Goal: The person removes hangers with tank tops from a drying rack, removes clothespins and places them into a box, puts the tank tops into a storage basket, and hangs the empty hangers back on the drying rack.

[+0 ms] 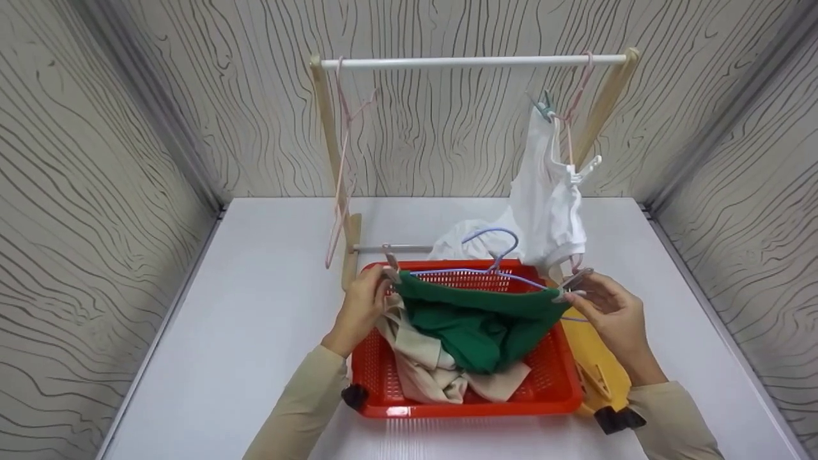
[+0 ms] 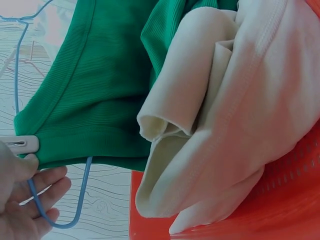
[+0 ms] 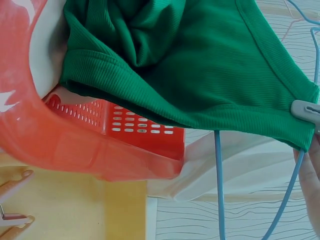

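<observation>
A green ribbed garment (image 1: pixel 486 319) hangs across a blue wire hanger (image 1: pixel 447 271), held at both upper corners by pale clothespins. My left hand (image 1: pixel 364 310) pinches the left clothespin (image 2: pixel 22 144), its other fingers spread behind the hanger's bent end in the left wrist view. At the other corner, my right hand (image 1: pixel 617 313) holds the right clothespin (image 1: pixel 572 291) between thumb and fingers. In the right wrist view that hand is mostly out of frame, beside the clothespin (image 3: pixel 306 111). The garment's lower part bunches over a beige cloth (image 1: pixel 428 358).
Below is a red perforated basket (image 1: pixel 460 409) with the beige cloth in it. A yellow container (image 1: pixel 597 364) with clothespins stands at its right. Behind, a rack (image 1: pixel 473 62) carries a bare pink hanger (image 1: pixel 342 172) and another with a white garment (image 1: pixel 543 191) clipped on.
</observation>
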Demonstrator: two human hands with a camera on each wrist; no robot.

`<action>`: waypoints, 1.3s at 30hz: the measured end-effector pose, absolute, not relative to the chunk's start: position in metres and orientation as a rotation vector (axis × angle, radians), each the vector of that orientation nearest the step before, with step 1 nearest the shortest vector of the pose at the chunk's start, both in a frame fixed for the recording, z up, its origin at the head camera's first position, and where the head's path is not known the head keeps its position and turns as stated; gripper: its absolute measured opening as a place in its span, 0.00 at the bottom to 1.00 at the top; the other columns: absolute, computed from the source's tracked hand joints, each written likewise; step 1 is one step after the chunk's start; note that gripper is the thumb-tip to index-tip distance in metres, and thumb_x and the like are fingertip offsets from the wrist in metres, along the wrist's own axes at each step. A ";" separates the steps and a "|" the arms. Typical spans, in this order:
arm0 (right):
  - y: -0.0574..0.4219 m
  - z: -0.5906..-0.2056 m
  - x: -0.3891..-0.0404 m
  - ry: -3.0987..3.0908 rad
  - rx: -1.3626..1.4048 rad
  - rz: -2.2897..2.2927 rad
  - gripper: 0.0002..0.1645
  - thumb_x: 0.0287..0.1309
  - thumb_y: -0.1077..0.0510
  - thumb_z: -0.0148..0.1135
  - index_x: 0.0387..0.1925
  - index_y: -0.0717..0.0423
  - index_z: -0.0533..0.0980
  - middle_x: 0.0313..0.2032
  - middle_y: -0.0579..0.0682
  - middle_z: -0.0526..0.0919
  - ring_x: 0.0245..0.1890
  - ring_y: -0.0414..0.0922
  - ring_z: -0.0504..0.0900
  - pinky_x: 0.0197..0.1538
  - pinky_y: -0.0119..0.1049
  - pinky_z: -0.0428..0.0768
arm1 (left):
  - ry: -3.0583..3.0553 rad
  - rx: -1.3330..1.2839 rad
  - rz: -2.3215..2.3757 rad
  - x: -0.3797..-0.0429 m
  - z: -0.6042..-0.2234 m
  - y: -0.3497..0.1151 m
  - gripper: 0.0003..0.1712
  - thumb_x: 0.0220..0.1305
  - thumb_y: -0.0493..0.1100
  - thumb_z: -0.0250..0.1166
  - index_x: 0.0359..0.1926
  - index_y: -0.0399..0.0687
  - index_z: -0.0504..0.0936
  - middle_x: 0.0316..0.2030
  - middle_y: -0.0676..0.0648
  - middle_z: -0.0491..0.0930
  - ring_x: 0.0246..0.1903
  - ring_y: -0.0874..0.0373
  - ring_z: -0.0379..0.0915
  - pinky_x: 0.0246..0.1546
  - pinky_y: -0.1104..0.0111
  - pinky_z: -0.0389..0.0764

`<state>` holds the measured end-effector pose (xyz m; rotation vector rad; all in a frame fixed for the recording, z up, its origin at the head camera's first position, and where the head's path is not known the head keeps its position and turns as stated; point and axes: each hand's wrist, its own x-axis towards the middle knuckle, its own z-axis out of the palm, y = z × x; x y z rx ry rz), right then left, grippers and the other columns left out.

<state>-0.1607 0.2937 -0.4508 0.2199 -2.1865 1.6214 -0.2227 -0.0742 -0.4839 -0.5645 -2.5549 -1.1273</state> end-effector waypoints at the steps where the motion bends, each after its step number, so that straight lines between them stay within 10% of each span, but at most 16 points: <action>1: 0.294 -0.451 -0.161 -2.189 0.213 1.616 0.20 0.52 0.78 0.60 0.49 0.78 0.72 0.42 0.30 0.84 0.41 0.26 0.84 0.44 0.17 0.80 | -2.555 -0.565 -1.124 -0.223 -0.484 -0.074 0.05 0.68 0.33 0.55 0.43 0.41 0.75 0.38 0.41 0.83 0.42 0.50 0.81 0.46 0.60 0.84; 39: 0.301 -0.440 -0.163 -1.909 0.622 1.589 0.06 0.47 0.83 0.59 0.30 0.82 0.71 0.36 0.42 0.85 0.41 0.33 0.84 0.50 0.22 0.80 | -2.529 -0.522 -1.135 -0.221 -0.484 -0.070 0.07 0.68 0.31 0.54 0.45 0.40 0.75 0.40 0.40 0.82 0.43 0.50 0.79 0.48 0.60 0.83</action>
